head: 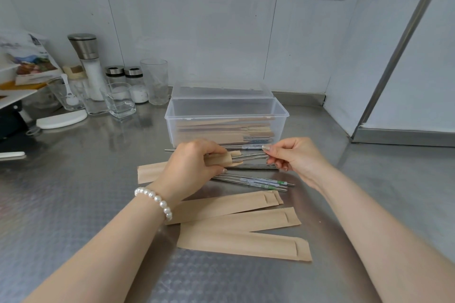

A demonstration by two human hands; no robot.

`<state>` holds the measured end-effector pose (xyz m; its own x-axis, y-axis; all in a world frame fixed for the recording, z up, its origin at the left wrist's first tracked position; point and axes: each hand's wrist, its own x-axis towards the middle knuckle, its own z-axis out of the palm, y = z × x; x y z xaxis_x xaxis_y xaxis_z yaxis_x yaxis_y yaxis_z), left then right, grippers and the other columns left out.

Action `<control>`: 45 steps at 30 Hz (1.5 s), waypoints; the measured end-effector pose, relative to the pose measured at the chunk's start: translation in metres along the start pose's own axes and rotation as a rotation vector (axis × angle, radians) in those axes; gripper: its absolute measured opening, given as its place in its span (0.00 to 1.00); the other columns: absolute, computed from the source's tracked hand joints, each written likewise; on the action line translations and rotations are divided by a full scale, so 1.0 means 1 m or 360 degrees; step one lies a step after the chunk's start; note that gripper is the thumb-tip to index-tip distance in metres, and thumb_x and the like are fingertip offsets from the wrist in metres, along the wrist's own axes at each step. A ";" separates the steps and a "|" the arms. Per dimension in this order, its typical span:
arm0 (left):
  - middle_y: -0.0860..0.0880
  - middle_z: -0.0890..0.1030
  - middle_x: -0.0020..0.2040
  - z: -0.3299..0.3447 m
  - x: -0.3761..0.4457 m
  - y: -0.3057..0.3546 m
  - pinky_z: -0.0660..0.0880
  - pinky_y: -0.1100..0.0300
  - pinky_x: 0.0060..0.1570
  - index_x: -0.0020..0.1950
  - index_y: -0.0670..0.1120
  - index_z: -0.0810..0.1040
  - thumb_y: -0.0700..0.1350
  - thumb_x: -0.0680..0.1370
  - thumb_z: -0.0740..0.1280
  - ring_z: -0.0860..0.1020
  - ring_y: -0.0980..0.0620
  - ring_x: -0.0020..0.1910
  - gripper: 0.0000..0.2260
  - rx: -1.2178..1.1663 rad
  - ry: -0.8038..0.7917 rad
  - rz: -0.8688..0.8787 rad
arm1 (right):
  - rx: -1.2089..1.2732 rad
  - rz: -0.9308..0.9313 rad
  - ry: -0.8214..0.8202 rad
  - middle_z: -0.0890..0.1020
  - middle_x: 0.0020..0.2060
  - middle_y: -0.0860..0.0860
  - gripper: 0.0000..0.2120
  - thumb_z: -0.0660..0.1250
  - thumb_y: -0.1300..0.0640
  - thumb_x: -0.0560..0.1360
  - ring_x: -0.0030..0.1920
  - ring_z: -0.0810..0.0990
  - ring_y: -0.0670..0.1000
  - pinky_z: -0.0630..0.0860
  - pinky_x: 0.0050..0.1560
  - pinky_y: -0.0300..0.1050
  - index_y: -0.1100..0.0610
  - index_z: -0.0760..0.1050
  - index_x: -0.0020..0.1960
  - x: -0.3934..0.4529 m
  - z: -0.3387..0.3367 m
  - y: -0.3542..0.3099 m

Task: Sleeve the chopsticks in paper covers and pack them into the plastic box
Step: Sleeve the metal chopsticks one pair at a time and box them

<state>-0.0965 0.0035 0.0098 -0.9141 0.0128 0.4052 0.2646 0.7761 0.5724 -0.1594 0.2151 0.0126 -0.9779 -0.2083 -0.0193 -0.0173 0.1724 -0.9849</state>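
hands meet at the centre: left hand (194,162) grips one paper cover (222,158), right hand (293,156) pinches steel chopsticks (251,156) entering it. three empty covers (243,222) lie at 6 o'clock, clear plastic box (226,115) with sleeved pairs at 12 on the tabletop (73,192).

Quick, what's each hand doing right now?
Left hand: holds a paper sleeve.
Right hand: pinches the chopsticks going into it.
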 end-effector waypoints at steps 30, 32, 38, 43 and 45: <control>0.55 0.73 0.53 -0.021 0.007 -0.009 0.67 0.56 0.56 0.55 0.48 0.78 0.54 0.69 0.64 0.69 0.61 0.52 0.17 -0.0150 0.0801 0.0145 | 0.0478 -0.0049 0.0357 0.78 0.22 0.51 0.07 0.63 0.66 0.76 0.21 0.73 0.43 0.69 0.22 0.32 0.63 0.76 0.40 0.012 -0.027 -0.041; 0.52 0.74 0.53 -0.025 0.007 -0.011 0.69 0.52 0.57 0.56 0.48 0.76 0.49 0.70 0.64 0.71 0.55 0.53 0.16 -0.0195 0.0838 0.0032 | 0.0471 -0.0056 0.0424 0.78 0.20 0.50 0.08 0.62 0.65 0.77 0.20 0.73 0.42 0.69 0.21 0.32 0.62 0.76 0.39 0.025 -0.040 -0.056; 0.60 0.74 0.44 -0.017 0.008 -0.015 0.73 0.48 0.50 0.53 0.49 0.76 0.45 0.71 0.64 0.74 0.55 0.43 0.11 -0.0178 0.0542 -0.0005 | -0.0003 0.0104 0.0533 0.79 0.22 0.49 0.06 0.67 0.57 0.75 0.24 0.67 0.45 0.59 0.19 0.32 0.58 0.75 0.40 0.064 -0.043 -0.085; 0.55 0.76 0.45 -0.012 0.008 -0.017 0.72 0.49 0.51 0.51 0.50 0.75 0.40 0.73 0.66 0.75 0.54 0.41 0.09 -0.0150 0.0387 0.0002 | -0.0203 0.0113 0.0492 0.76 0.16 0.49 0.08 0.67 0.62 0.74 0.17 0.72 0.42 0.59 0.20 0.30 0.61 0.74 0.36 0.091 -0.018 -0.081; 0.56 0.76 0.44 -0.012 0.008 -0.018 0.72 0.49 0.50 0.51 0.50 0.75 0.41 0.73 0.66 0.75 0.55 0.41 0.09 -0.0156 0.0371 0.0002 | -0.0254 0.0169 0.0477 0.78 0.22 0.52 0.10 0.67 0.62 0.74 0.21 0.72 0.46 0.59 0.24 0.33 0.60 0.73 0.34 0.103 -0.010 -0.076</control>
<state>-0.1047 -0.0180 0.0117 -0.8214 -0.1409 0.5527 0.3044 0.7112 0.6337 -0.2612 0.1901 0.0873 -0.9933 0.1064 -0.0454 0.0784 0.3309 -0.9404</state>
